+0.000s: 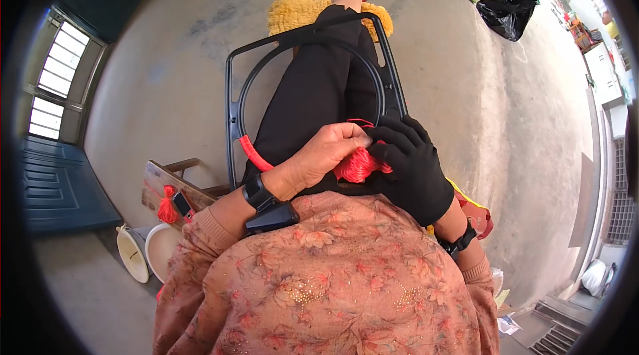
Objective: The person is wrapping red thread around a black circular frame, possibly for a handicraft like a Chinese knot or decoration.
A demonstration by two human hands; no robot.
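Observation:
A black metal frame (229, 99) with a round inner ring lies across my lap. Part of the ring at its left is wound with red cord (251, 153). My left hand (321, 155) is bare and closed, its thumb and forefinger pinched at the top of a bundle of red cord (359, 166). Curled over the right side of that bundle is my right hand (411, 167), in a black glove. A short red strand shows above the fingertips, by the ring. The gloved fingers hide part of the bundle and the near part of the frame.
To my left stands a wooden stool (160, 185) with another red cord bundle (168, 204) and a small dark device (181, 203) on it. Pale buckets (133, 255) are beside it. My feet rest past a yellow fluffy cushion (289, 12). A black plastic bag (508, 14) lies far right.

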